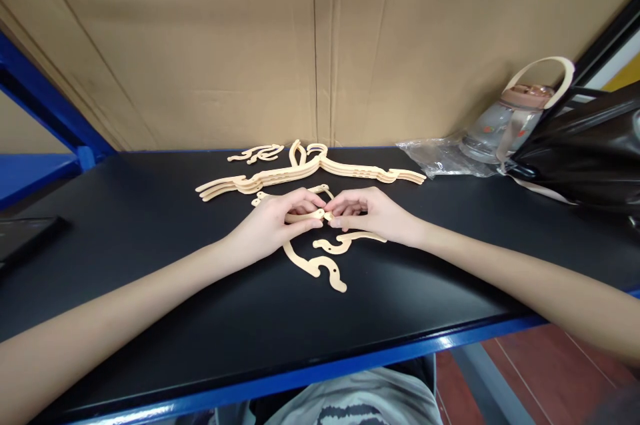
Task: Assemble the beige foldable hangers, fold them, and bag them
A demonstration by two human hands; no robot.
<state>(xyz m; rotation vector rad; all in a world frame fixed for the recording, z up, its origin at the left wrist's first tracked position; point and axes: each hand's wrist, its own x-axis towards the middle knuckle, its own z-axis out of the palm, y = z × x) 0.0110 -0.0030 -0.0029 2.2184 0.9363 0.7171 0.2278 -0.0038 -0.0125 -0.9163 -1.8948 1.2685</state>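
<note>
Cream plastic hanger parts lie around both hands on a black tabletop. My left hand (273,218) pinches a straight cream hanger arm (306,216) between thumb and fingers. Its rounded end with a hole meets a small cream piece (328,216) that my right hand (375,213) pinches; the fingers hide most of that piece. Two curved hanger arms lie loose nearer me, one (306,266) with a hooked end and another (345,245) under my right hand. More arm pieces (320,189) show just behind the fingers, partly covered.
Behind the hands lies a stack of assembled hangers (295,173), with loose hook pieces (257,153) to its left. At the right are a clear plastic bag (435,157), a handled water bottle (510,121) and a black bag (585,145). A cardboard wall (210,45) rises behind.
</note>
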